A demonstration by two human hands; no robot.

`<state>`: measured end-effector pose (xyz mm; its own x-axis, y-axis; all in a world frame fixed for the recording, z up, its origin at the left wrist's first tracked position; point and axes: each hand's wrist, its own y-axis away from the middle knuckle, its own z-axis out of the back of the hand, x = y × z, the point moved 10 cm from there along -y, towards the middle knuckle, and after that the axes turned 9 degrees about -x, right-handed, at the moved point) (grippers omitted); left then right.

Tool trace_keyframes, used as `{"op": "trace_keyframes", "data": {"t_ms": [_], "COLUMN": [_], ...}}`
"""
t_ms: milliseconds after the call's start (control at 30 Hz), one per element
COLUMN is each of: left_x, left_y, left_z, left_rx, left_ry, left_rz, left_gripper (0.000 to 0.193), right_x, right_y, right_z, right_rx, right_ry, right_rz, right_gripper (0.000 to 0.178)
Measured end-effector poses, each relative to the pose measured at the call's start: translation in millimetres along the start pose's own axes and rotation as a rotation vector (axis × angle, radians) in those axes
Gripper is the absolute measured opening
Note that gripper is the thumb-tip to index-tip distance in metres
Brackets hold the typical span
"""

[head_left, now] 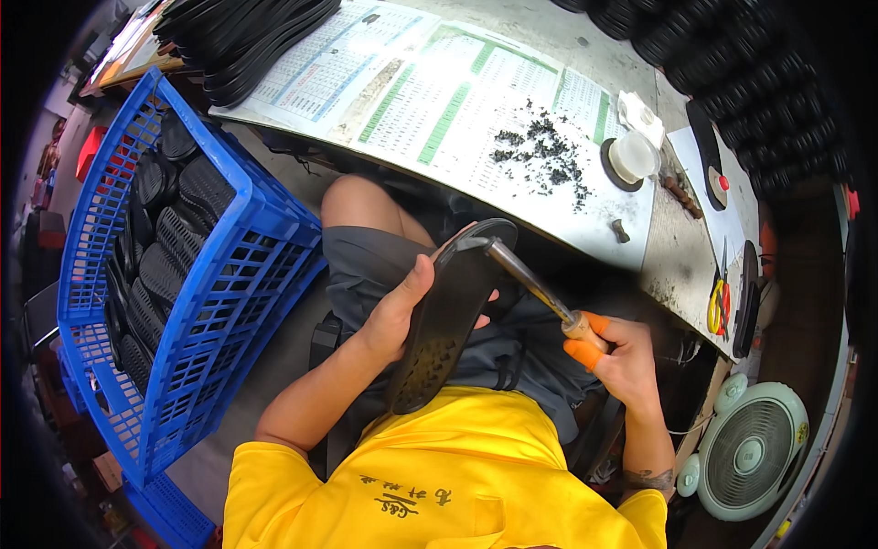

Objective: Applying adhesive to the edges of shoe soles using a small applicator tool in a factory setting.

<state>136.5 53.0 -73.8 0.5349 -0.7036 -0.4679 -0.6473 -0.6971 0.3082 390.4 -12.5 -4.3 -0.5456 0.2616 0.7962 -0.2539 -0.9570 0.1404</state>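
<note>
Around the dial's centre, gripping a black sole in the left hand, clamped between thumb and fingers along its edges. Toward four o'clock, clasping a wooden-handled tool in the right hand, with fingers closed round the grip and bent metal end over the sole's upper part. Beside a blue crate of more soles at nine o'clock, near black scraps at one and scissors at three.

The sole is black, shirt yellow, latticed crate blue.
</note>
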Motion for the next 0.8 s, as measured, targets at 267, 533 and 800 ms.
{"op": "trace_keyframes", "data": {"t_ms": [267,533,800], "left_x": [-5.1,-16.5,-20.9], "left_y": [-0.8,-0.9,-1.0], "left_z": [-0.3,-5.3,-1.5], "left_rx": [-0.021,-0.066,-0.072], "left_ry": [-0.124,-0.268,-0.404], "left_rz": [-0.055,-0.153,-0.232], "left_gripper": [0.099,0.105,0.106], "right_x": [3.5,14.7,-5.6], "right_y": [0.8,4.2,7.2], "right_z": [-2.5,8.0,9.3], "right_rx": [0.096,0.054,-0.01], "right_ry": [0.072,0.053,-0.034], "right_rz": [-0.013,0.017,-0.238], "right_gripper": [0.032,0.033,0.034]}}
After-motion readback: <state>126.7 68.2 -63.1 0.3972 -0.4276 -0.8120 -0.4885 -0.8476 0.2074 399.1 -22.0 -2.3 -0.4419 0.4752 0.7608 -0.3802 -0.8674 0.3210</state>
